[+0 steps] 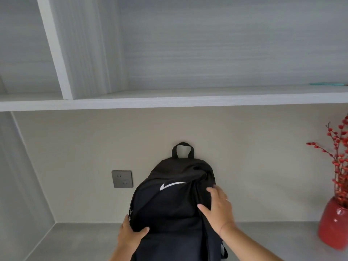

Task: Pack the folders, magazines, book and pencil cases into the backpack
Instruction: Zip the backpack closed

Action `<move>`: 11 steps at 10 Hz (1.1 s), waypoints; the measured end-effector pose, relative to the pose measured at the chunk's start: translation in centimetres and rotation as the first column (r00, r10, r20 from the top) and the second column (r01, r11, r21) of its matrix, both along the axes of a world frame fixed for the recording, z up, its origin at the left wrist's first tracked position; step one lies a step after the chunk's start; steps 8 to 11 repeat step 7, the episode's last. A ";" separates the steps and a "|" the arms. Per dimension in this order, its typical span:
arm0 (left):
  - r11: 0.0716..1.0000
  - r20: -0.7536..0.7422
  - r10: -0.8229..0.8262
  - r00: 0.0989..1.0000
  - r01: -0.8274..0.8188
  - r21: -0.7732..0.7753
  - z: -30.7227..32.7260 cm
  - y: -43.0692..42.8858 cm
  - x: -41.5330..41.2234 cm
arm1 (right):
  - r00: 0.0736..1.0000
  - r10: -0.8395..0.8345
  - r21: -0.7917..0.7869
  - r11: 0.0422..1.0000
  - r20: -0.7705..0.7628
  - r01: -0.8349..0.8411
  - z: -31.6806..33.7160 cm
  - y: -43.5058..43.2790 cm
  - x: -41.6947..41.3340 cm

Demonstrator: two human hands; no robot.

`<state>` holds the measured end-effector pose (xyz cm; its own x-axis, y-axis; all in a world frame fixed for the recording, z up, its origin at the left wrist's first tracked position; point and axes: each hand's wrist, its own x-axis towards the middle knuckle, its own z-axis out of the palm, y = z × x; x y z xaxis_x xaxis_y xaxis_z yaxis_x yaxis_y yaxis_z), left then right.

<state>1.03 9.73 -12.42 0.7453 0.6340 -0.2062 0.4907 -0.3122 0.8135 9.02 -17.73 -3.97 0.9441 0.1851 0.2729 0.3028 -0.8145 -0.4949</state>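
A black backpack (169, 204) with a white swoosh logo stands upright on the grey desk (79, 240), its top handle against the beige wall. My left hand (130, 236) grips its lower left side, thumb on the front and fingers behind. On the right flank my right hand (216, 206) clasps the fabric, thumb and fingers spread over it. The zip looks closed from here. No folders, magazines, book or pencil cases are in view.
A white shelf (169, 100) runs overhead, with a thin teal item (328, 84) lying on it at the far right. A red vase (333, 223) with red berry branches stands at the desk's right. A grey wall socket (122, 179) sits left of the backpack.
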 end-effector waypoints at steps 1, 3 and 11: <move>0.989 0.115 -0.014 0.993 0.031 -0.147 -4.2 1.8 2.0 | 0.910 -0.109 0.220 0.952 -0.400 0.210 -3.2 -1.5 0.2; 0.902 0.209 0.018 0.978 0.075 -0.426 -3.5 0.3 0.6 | 0.748 0.065 0.416 0.861 -0.660 0.292 -10.6 -0.9 1.3; 0.763 0.377 -0.055 0.925 0.282 -0.582 4.3 -6.8 -4.5 | 0.872 -0.208 0.337 0.863 -0.443 0.377 -9.2 -2.4 3.3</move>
